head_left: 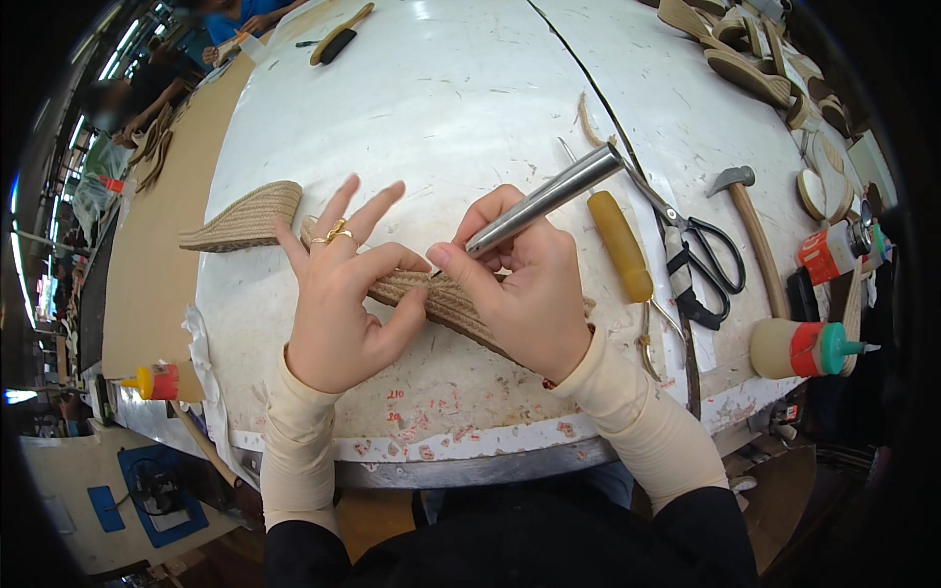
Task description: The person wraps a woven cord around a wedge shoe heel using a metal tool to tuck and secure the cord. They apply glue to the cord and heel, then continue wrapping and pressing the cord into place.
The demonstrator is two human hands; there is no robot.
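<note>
A braided, rope-covered wedge shoe sole [456,309] lies slantwise on the table beneath both hands. My right hand [534,284] is closed around a silver metal tube-shaped tool [549,199]. Its thick end points up and to the right, and a thin dark tip [435,274] shows by the braid near my thumb. My left hand [343,294] rests over the sole's left part. Its thumb and index finger stand apart on either side of that spot, and the other fingers are spread and raised. Beyond it sits a second braided wedge [250,218].
To the right lie a yellow-handled tool [619,245], black-handled scissors [711,260], a hammer [755,225] and a green-tipped glue bottle [809,348]. A brush [341,37] lies far left, several wedge soles [750,73] far right. A yellow-capped bottle [167,382] stands left. People work at the far left.
</note>
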